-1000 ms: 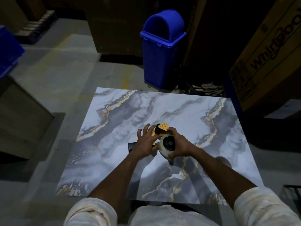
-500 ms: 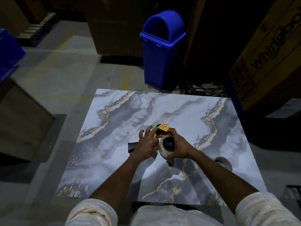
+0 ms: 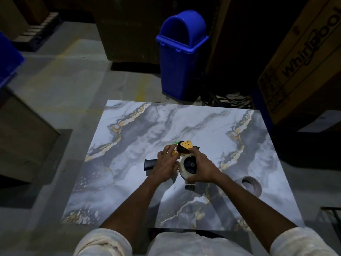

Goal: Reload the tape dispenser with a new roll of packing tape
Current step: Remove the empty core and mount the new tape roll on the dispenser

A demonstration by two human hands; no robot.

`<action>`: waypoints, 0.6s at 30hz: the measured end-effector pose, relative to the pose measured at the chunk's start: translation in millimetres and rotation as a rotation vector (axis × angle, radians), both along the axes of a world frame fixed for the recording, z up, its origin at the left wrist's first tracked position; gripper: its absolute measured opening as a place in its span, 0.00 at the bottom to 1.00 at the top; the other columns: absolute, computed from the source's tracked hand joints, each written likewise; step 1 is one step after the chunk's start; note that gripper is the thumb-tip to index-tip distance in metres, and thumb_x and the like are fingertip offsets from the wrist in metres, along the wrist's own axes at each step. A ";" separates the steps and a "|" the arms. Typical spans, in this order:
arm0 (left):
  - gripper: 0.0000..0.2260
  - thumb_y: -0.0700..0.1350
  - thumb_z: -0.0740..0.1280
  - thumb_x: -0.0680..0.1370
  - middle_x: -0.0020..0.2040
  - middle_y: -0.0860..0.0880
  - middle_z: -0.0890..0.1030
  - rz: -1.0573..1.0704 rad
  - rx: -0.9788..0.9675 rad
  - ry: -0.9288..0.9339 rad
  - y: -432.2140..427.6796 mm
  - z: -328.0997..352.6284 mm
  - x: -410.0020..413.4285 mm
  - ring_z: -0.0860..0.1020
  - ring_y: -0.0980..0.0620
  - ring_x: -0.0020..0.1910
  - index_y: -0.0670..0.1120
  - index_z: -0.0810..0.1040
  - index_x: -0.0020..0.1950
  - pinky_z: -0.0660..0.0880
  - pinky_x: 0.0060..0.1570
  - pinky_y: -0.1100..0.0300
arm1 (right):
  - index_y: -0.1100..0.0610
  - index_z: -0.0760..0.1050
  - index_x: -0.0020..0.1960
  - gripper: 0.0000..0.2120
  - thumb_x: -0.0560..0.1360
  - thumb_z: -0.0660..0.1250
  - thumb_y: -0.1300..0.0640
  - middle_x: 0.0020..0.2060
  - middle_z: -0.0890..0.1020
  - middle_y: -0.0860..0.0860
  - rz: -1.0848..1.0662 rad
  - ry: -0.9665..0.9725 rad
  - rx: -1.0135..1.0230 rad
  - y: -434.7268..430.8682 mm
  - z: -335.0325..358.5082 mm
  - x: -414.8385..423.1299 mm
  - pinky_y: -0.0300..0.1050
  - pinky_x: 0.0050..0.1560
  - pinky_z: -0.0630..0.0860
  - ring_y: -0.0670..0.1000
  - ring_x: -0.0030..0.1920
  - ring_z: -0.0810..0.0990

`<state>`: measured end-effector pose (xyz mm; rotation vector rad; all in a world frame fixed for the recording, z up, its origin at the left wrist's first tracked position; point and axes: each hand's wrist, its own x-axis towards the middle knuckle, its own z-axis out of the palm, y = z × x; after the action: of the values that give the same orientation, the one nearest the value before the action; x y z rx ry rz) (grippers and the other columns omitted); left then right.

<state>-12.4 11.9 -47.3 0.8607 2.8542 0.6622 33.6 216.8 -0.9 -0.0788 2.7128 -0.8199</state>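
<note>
Head view shows your left hand (image 3: 166, 167) gripping the tape dispenser (image 3: 185, 147) mid-table while your right hand (image 3: 202, 168) closes around the new roll (image 3: 188, 166), which looks seated on the hub; threading the tape through the yellow front seems left to do. A spent core (image 3: 251, 185) lies near your right forearm on the marble table (image 3: 184, 122); nothing blocks you

i see a blue lidded bin (image 3: 181, 56) at twelve o'clock beyond the marble-patterned table (image 3: 184, 126), a whirlpool carton (image 3: 302, 67) at two o'clock, a blue crate (image 3: 8, 60) at ten.
</note>
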 end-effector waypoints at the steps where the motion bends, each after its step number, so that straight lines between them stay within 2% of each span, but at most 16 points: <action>1: 0.16 0.48 0.65 0.81 0.80 0.46 0.60 -0.003 0.052 -0.021 -2.8 1.4 0.4 0.55 0.44 0.78 0.49 0.73 0.68 0.63 0.70 0.42 | 0.45 0.57 0.75 0.56 0.53 0.77 0.30 0.67 0.72 0.48 0.020 0.028 0.035 -2.3 2.7 0.4 0.55 0.60 0.76 0.52 0.66 0.71; 4: 0.26 0.53 0.66 0.79 0.81 0.44 0.58 0.024 0.109 -0.051 -12.2 7.8 2.1 0.55 0.43 0.79 0.48 0.67 0.76 0.59 0.73 0.43 | 0.47 0.70 0.67 0.35 0.65 0.69 0.32 0.61 0.75 0.49 0.045 0.225 0.158 -14.5 10.5 -0.6 0.53 0.55 0.75 0.54 0.63 0.73; 6: 0.33 0.57 0.68 0.75 0.80 0.42 0.61 0.071 0.090 -0.042 -20.4 10.0 3.8 0.58 0.41 0.79 0.47 0.66 0.77 0.61 0.71 0.42 | 0.50 0.76 0.61 0.28 0.68 0.64 0.34 0.56 0.76 0.51 0.068 0.303 0.277 -26.5 16.8 -6.1 0.51 0.52 0.72 0.57 0.59 0.74; 8: 0.35 0.58 0.69 0.72 0.77 0.42 0.66 0.119 0.078 0.024 -30.7 11.8 8.5 0.63 0.40 0.76 0.46 0.67 0.75 0.64 0.68 0.43 | 0.51 0.76 0.62 0.31 0.66 0.61 0.32 0.56 0.76 0.54 0.083 0.242 0.339 -38.5 22.2 -12.4 0.54 0.54 0.71 0.59 0.60 0.73; 10: 0.32 0.57 0.70 0.68 0.68 0.43 0.73 0.133 0.108 0.130 -36.4 15.9 19.4 0.70 0.42 0.68 0.45 0.73 0.69 0.68 0.63 0.45 | 0.51 0.72 0.68 0.37 0.64 0.64 0.32 0.62 0.72 0.56 0.083 0.063 0.370 -45.7 24.4 -16.7 0.59 0.58 0.71 0.61 0.65 0.68; 12: 0.19 0.51 0.72 0.66 0.52 0.47 0.78 0.191 0.200 0.227 -32.2 15.0 35.5 0.73 0.47 0.53 0.46 0.78 0.54 0.71 0.51 0.51 | 0.50 0.68 0.70 0.39 0.63 0.71 0.37 0.65 0.68 0.57 0.113 -0.014 0.429 -47.2 21.7 -18.9 0.62 0.58 0.73 0.62 0.68 0.65; 13: 0.12 0.48 0.72 0.67 0.46 0.49 0.77 0.232 0.250 0.218 -27.1 15.5 45.1 0.73 0.49 0.46 0.46 0.77 0.48 0.71 0.45 0.53 | 0.50 0.67 0.70 0.39 0.63 0.73 0.40 0.65 0.67 0.57 0.132 -0.012 0.458 -47.0 19.8 -18.9 0.63 0.56 0.74 0.63 0.68 0.64; 15: 0.07 0.46 0.72 0.72 0.39 0.52 0.77 0.386 0.347 0.022 -12.9 21.7 64.7 0.74 0.52 0.39 0.48 0.75 0.40 0.72 0.38 0.55 | 0.50 0.68 0.69 0.38 0.62 0.76 0.44 0.64 0.66 0.56 0.144 -0.011 0.472 -46.2 17.6 -18.3 0.65 0.54 0.76 0.63 0.68 0.64; 18: 0.15 0.50 0.70 0.77 0.31 0.53 0.77 0.713 0.415 -0.394 6.8 29.7 82.2 0.76 0.50 0.32 0.49 0.73 0.32 0.72 0.33 0.54 | 0.49 0.68 0.70 0.44 0.58 0.81 0.47 0.65 0.64 0.56 0.059 -0.041 0.359 -40.6 13.3 -12.2 0.64 0.55 0.77 0.61 0.66 0.66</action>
<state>69.8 18.7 -17.5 -0.3008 2.6322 1.3410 21.4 176.2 12.4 -0.0609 2.7567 -0.3051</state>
